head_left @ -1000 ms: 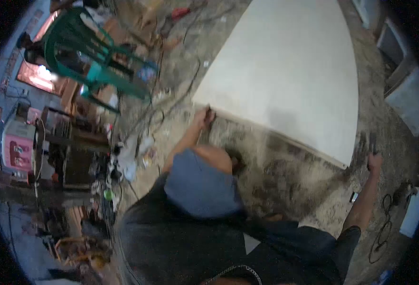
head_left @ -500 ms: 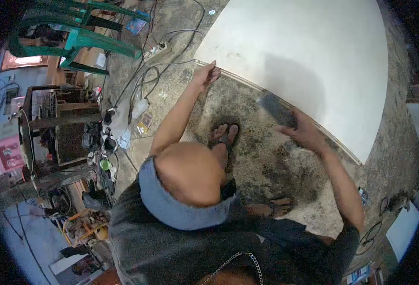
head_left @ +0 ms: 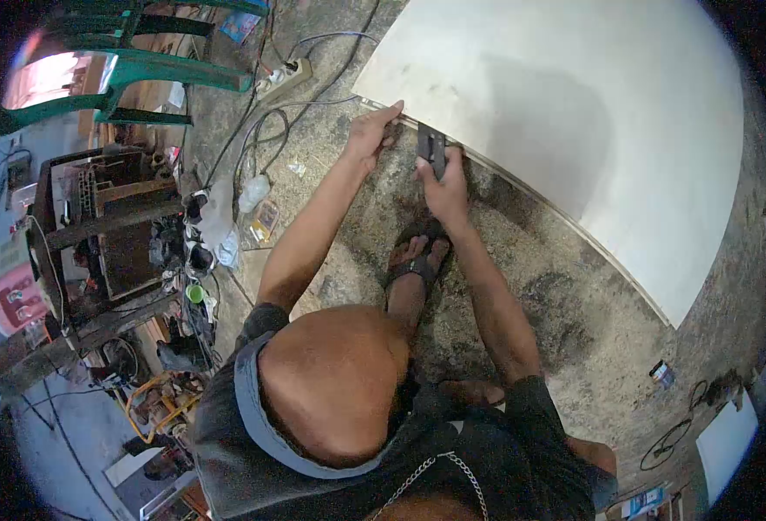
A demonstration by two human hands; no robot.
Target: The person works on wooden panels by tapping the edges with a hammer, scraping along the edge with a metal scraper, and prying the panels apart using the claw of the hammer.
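Board (head_left: 574, 130), broad, pale and fan-shaped, beyond the two hands, with a straight near edge running slantwise from a left corner down to a right corner. At that edge, just in from the left corner, left hand (head_left: 371, 137), with one finger laid against the rim and the others partly curled; impossible to tell whether clamped round the edge. A little farther right along the same edge, right hand (head_left: 445, 189), closed on a dark flat tool (head_left: 431, 149), with thumb on one side and fingers on the other. Tool held upright to the edge, with far end meeting the rim and a slot visible in its face. Over the board's surface, a soft dark shadow.

Below the board's near edge, stained floor (head_left: 522, 300) and a sandalled foot (head_left: 411, 260). Left of the board's left corner, a power strip (head_left: 286, 80) with plugs and loose cables (head_left: 261, 135); farther left, a green chair (head_left: 153, 69). Below the board's right corner, a small container (head_left: 661, 374) on the floor; lower still and farther right, a pale sheet (head_left: 728, 443).
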